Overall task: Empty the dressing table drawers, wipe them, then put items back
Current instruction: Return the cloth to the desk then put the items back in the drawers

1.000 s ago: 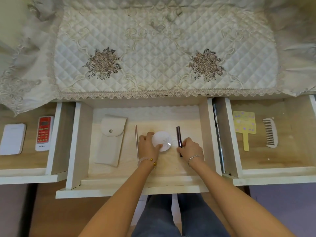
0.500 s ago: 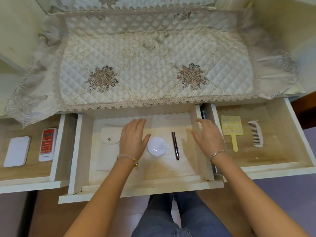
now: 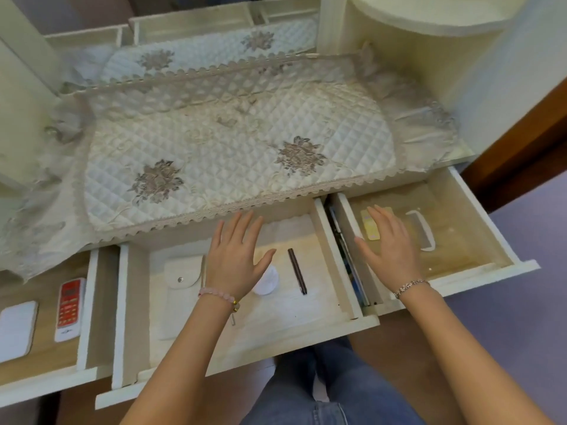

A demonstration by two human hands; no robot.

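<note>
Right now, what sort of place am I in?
Probably a bedroom dressing table: a quilted cream embroidered cloth covers the top, and an open wooden drawer holds a white plastic comb.

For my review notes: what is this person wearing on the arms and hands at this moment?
Both forearms are bare, with no sleeves in view. The left hand has a pink bead bracelet with a small gold bead at the wrist. The right hand has a thin silvery chain bracelet at its wrist. No gloves or rings show. Blue jeans are visible below.
</note>
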